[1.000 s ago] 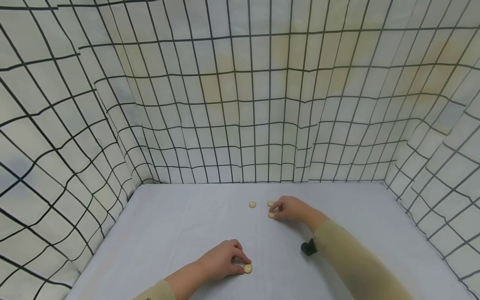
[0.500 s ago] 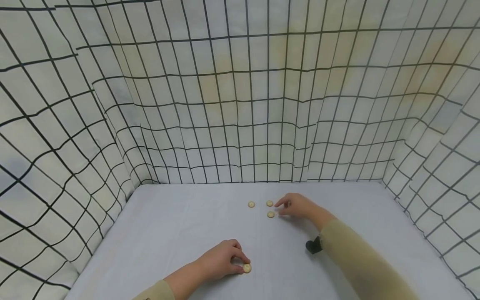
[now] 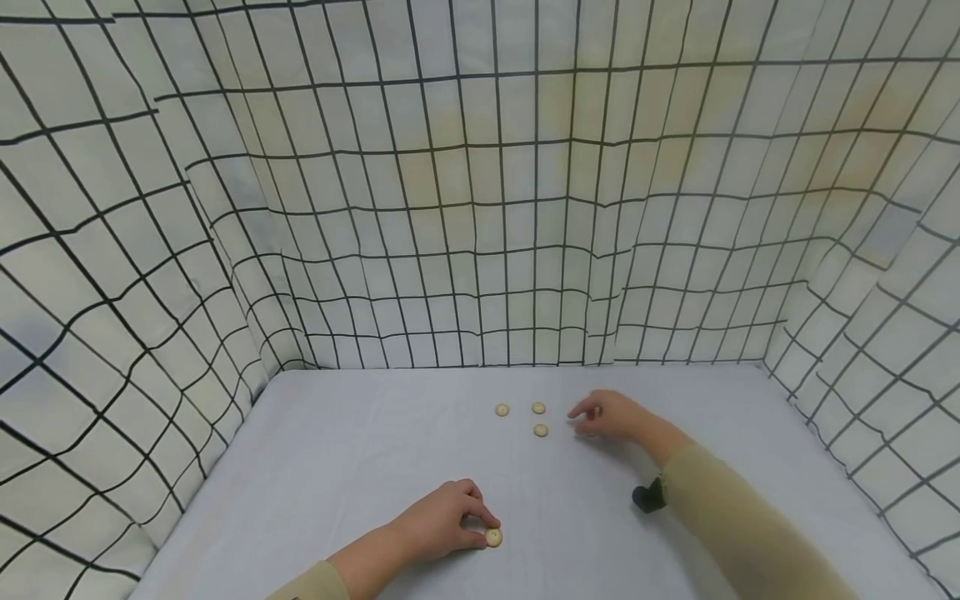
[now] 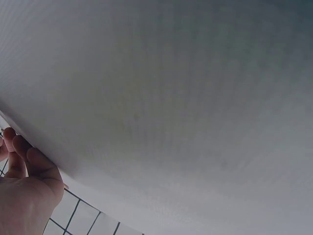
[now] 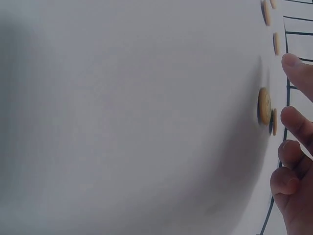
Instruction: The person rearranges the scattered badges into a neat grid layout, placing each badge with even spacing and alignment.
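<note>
My left hand [image 3: 442,521] rests low on the white table, its thumb and index fingertip pinching the edge of a round, pale wooden button [image 3: 493,537]. In the left wrist view that hand [image 4: 32,181] shows at the left edge with bent fingers, the button hidden. My right hand [image 3: 611,417] hovers at the far right, thumb and index finger apart. The right wrist view shows a button [image 5: 264,106] with centre marks close by its fingertips, another button [image 5: 275,122] just behind. Left of this hand lie three buttons: one left [image 3: 502,410], one right [image 3: 538,407], one nearer [image 3: 541,430].
White cloth covers the table [image 3: 337,450]. White walls [image 3: 435,250] with a black grid rise at the back and both sides. A black wrist device [image 3: 648,495] sits under the right sleeve [image 3: 735,508].
My right hand has let go of the nearer button in the far group and moved to the right, away from it. The left hand keeps its place on its button.
</note>
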Demonstrator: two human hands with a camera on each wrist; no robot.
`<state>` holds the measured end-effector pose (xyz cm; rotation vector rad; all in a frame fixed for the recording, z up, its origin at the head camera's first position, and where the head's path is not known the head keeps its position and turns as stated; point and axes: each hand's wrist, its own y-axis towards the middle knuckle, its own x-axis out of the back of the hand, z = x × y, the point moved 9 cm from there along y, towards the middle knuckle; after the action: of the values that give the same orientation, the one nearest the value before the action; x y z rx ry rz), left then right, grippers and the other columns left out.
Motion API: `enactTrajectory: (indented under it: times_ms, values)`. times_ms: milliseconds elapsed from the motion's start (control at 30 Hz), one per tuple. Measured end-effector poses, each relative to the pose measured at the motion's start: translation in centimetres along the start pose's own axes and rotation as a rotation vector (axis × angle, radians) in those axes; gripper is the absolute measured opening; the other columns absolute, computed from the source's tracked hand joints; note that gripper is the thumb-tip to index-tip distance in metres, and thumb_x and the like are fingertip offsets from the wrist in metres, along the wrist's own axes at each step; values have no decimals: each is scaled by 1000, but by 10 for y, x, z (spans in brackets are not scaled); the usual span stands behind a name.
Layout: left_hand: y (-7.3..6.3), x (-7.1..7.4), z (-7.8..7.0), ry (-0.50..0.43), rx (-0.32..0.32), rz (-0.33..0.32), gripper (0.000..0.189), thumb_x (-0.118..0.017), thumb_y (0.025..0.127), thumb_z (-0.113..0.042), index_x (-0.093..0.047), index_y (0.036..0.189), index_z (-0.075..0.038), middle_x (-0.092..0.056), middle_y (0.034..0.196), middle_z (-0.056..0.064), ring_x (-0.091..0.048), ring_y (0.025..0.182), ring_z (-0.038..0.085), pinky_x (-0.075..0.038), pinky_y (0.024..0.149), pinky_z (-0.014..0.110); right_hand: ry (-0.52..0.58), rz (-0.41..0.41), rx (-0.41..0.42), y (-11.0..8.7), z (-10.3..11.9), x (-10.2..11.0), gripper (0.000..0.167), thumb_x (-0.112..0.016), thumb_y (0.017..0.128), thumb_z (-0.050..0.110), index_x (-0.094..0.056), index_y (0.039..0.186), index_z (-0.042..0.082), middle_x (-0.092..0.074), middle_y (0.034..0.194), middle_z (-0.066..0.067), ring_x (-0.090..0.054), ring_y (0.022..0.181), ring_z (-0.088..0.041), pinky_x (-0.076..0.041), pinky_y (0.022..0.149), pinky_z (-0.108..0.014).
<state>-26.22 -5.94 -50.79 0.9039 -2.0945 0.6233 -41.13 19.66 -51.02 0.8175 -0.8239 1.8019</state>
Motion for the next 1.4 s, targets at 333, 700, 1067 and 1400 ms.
enactTrajectory:
  times_ms: [333, 700, 1067, 1400]
  values:
    - [0, 0, 0, 3, 3, -1, 20, -81, 82, -29, -78, 102, -31, -50, 97, -18, -47, 87, 2, -43, 78, 24, -1, -12, -13, -8, -15, 6, 26, -81, 81, 33, -75, 106, 29, -59, 92, 4, -53, 85, -15, -45, 74, -34]
    - [2, -1, 0, -2, 3, 15, 20, -80, 83, -29, -78, 103, -30, -51, 98, -17, -47, 88, 2, -44, 80, 24, 2, -18, -11, -15, -24, 9, 26, -80, 81, 34, -74, 105, 29, -60, 96, 5, -54, 91, -15, -46, 82, -39]
    - [1, -1, 1, 1, 6, 7, 20, -81, 83, -29, -78, 103, -30, -51, 98, -17, -47, 88, 2, -44, 79, 24, 22, -19, -16, -17, -24, 10, 26, -79, 82, 36, -74, 107, 30, -61, 99, 5, -54, 95, -16, -45, 87, -42]
    - [-1, 0, -1, 13, 4, 5, 20, -81, 83, -30, -78, 103, -31, -51, 99, -18, -46, 89, 2, -43, 80, 25, 35, -20, -44, -14, -29, 6, 28, -80, 81, 34, -75, 108, 30, -61, 100, 4, -55, 95, -17, -46, 87, -42]
